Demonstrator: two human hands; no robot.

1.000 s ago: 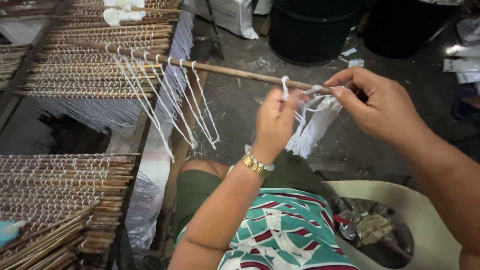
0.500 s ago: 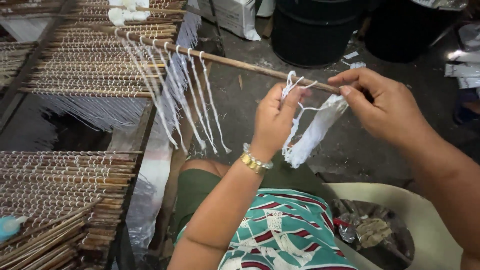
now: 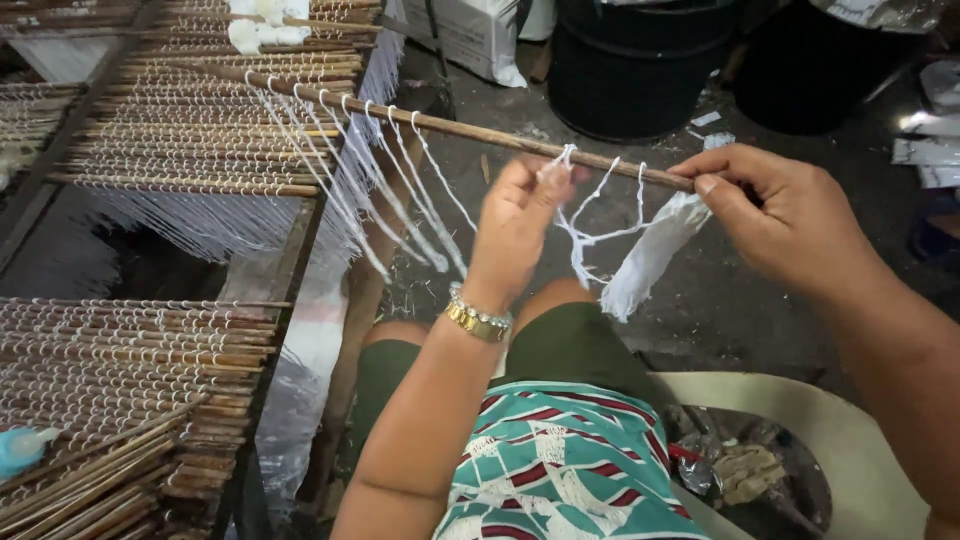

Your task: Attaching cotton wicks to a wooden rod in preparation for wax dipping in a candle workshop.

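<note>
Nearest the camera, at the bottom edge: a lap in a teal, red and white patterned cloth (image 3: 570, 470), green shorts above it, and the pale rim of a plastic basin (image 3: 800, 410) to the right. Lower left: stacked racks of thin sticks wound with white string (image 3: 120, 370).

Rising from the lap: left hand (image 3: 515, 225), gold bracelet (image 3: 478, 318) at the wrist, fingers curled and pinching a loop of white string (image 3: 600, 235) right against the long wooden stick (image 3: 500, 135). Just to the right, well clear of the left hand: right hand (image 3: 790, 215), thumb and forefinger pressed together on the stick's near end. Between the two hands: string knotted over the stick in a few loops, with a loose white bundle of strands (image 3: 650, 255) hanging just below the right thumb.

Farther along, beyond the left hand: same stick running up and left, a row of finished string loops (image 3: 390, 190) dangling from it, far end resting over more stick racks (image 3: 200, 150).

Farthest back, on the dark floor: two black buckets (image 3: 640, 70) and a white sack (image 3: 470, 35).
</note>
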